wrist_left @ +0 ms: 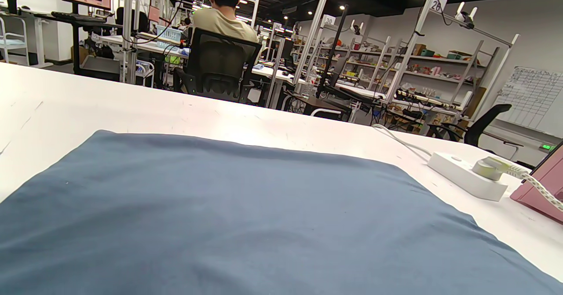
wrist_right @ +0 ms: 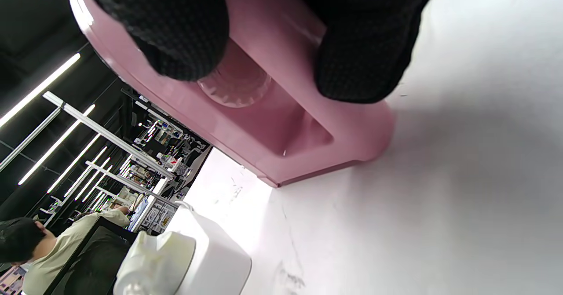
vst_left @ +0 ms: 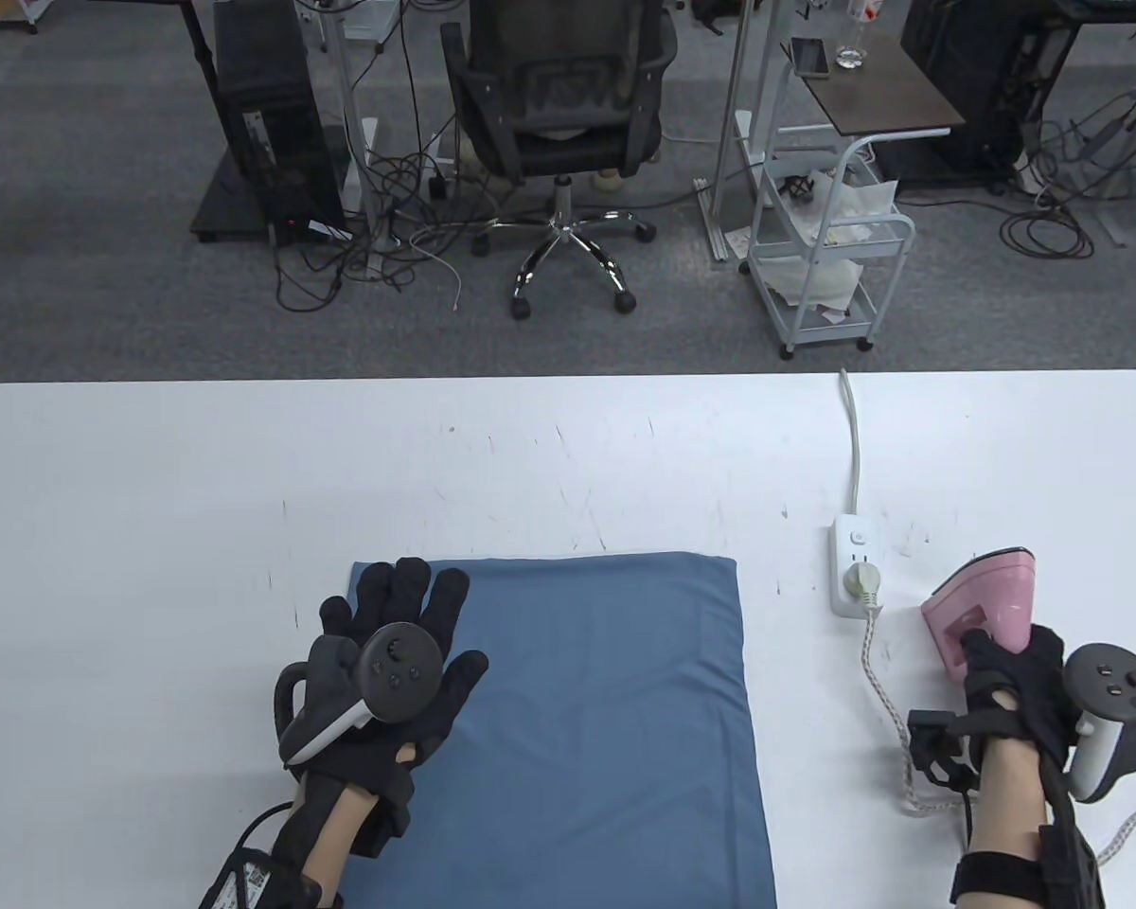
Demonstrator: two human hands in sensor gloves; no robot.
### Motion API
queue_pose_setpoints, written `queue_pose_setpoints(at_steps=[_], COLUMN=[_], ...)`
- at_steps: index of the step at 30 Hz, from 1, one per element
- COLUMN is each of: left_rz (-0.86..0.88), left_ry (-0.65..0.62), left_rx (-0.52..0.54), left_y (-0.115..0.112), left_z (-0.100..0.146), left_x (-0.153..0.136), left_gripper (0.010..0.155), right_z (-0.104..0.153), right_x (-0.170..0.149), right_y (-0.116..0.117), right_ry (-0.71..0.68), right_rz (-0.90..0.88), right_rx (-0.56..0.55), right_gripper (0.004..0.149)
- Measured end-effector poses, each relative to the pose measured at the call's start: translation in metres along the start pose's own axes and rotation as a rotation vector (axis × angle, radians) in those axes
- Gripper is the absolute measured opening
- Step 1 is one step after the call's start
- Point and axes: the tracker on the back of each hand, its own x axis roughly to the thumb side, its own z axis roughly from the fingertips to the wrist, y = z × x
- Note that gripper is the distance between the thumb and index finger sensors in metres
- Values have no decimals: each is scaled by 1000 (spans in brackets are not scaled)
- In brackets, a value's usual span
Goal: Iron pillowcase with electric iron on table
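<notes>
in the left wrist view, white number signs stood atop the background rack posts: one (wrist_left: 328, 20) read "30", another (wrist_left: 434, 2) seemed to read "26". writing on the whiteboard (wrist_left: 532, 97) was too small to read. nothing legible appeared on the table things.

White power strip (vst_left: 850, 566) near counter's (vst_left: 246, 492) right edge, plug (vst_left: 862, 579) in it, its cable (vst_left: 852, 445) running off the far edge. Beyond: office chair (vst_left: 559, 114), white cart (vst_left: 828, 256), PC tower (vst_left: 270, 123), floor cables (vst_left: 379, 246).
</notes>
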Motion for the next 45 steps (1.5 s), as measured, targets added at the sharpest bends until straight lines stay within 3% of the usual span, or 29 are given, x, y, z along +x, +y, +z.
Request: queue_pose_setpoints(at_steps=[3, 6, 11, 14, 19, 24, 28, 35, 45], left_rz=[3, 5, -1, -2, 0, -15, -22, -29, -37], left_ry=[-4, -7, -4, 1, 21, 34, 40, 44, 54], left_rx=[2, 2, -2, 0, -6, -14, -14, -17, -25], left_y=[0, 0, -1, -1, -2, -4, -4, -5, -6], left_z=[0, -1, -1, -1, -4, -5, -4, -6, -6], left_x=[0, 0, 0, -1, -5, -7, -6, -6, -6], left_gripper=[75, 75, 75, 75, 75, 75, 75, 75, 75], right_z=[3, 11, 32, 42, 42, 17, 2, -10, -7], right_x=[5, 24, 87, 121, 152, 137, 116, 105, 106], right_y=[-4, -20, -31, -13, 48, 112, 145, 161, 171], right_ry=[-24, -130, -427, -554, -655, -570, -509, -442, -497], right_rz=[24, 65, 253, 382, 610, 872, 998, 1016, 1192], right_rx=[66, 9, -144, -114, 37, 163, 260, 365, 293], right_gripper=[71, 87, 84, 83, 81, 80, 82, 80, 76])
